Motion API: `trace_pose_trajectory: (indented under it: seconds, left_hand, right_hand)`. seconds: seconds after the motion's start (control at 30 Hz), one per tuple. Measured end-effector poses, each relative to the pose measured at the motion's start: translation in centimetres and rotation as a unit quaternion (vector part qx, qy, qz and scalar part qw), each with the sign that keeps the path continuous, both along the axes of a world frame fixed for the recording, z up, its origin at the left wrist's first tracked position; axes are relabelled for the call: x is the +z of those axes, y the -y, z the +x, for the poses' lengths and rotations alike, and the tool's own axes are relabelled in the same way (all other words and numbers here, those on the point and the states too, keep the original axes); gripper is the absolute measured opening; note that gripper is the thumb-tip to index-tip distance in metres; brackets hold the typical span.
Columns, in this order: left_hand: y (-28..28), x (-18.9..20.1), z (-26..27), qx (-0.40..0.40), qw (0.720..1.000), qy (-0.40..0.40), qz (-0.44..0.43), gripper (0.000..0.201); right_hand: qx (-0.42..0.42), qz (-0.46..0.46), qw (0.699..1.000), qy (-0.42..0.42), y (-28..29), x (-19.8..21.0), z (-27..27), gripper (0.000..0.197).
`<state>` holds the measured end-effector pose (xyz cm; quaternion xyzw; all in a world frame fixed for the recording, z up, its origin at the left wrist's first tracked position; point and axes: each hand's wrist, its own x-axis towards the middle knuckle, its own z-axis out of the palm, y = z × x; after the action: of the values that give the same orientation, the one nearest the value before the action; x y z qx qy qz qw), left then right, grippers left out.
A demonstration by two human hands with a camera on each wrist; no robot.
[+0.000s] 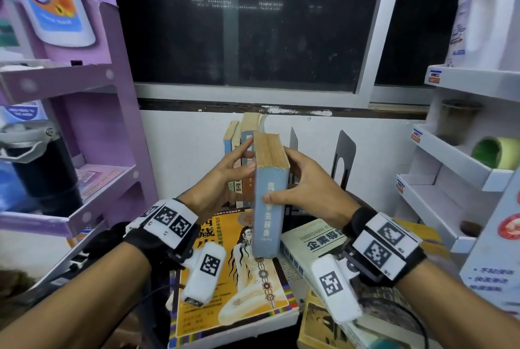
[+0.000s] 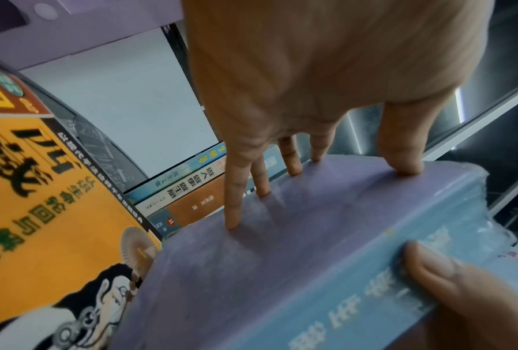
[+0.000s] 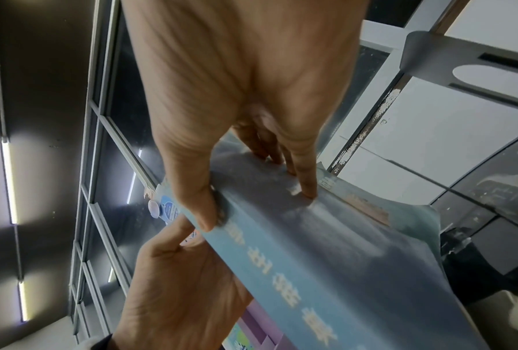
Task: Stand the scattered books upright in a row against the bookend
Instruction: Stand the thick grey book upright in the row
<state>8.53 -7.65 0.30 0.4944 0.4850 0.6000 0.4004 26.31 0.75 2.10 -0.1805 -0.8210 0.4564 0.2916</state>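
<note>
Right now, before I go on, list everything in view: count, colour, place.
Thick book: one, pale blue, upright, held mid-scene.
Standing books: several, blue and brown spines, in a row behind it.
Bookends: two, dark metal, right of the row.
Yellow book: one, lying flat, front.
White book: one, lying flat, right.
Purple shelf: one, left.
White shelf: one, right.
Green roll: one, on the white shelf.
Left hand: fingers flat on the thick book's cover.
Right hand: grips the thick book.
</note>
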Motion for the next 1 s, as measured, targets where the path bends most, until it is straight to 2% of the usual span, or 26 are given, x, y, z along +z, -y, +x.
trace_pose_trajectory:
  seconds: [0.2,0.37,0.47,0.57,0.67,0.73,0.77,0.83,1.0]
  left_hand:
    - [1.7,0.0,-1.4,0.003,1.000,-0.012,-0.003,0.066]
    - [2.0,-0.3,-2.4,0.038,0.998,-0.050,-0.006,0.065]
    - [1.6,-0.2,-2.8,0.060,0.994,-0.087,0.004,0.075]
    - [0.9,0.2,-2.8,0.073,0.997,-0.034,0.014,0.067]
    - [0.2,0.6,-2.5,0.062,0.998,-0.008,0.015,0.054]
    - [-0.1,0.9,-2.1,0.060,0.998,-0.022,0.013,0.049]
    - [-0.3,1.1,-1.9,0.065,0.997,-0.027,0.010,0.050]
    - [-0.6,1.4,-1.4,0.079,0.997,-0.024,0.008,0.056]
    - [-1.1,1.6,-0.5,0.092,0.996,0.012,0.004,0.061]
  right_hand:
    - [0.028,-0.011,1.000,0.002,0.4,-0.3,-1.2,0.079]
    - [0.045,-0.024,0.998,0.027,0.3,-0.3,-1.6,0.082]
    - [0.058,-0.056,0.996,0.041,0.2,-0.3,-1.5,0.079]
    - [0.064,-0.061,0.995,0.048,0.6,-0.3,-1.3,0.074]
    - [0.019,-0.024,0.998,0.048,1.5,-0.6,-1.6,0.076]
    - [-0.047,0.023,0.998,0.029,2.1,-1.0,-1.8,0.089]
    - [-0.078,0.046,0.996,0.017,2.4,-1.2,-1.9,0.094]
    - [-0.117,0.078,0.990,-0.012,2.9,-1.2,-1.9,0.091]
    - [-0.133,0.065,0.988,-0.029,3.2,-1.2,-2.2,0.086]
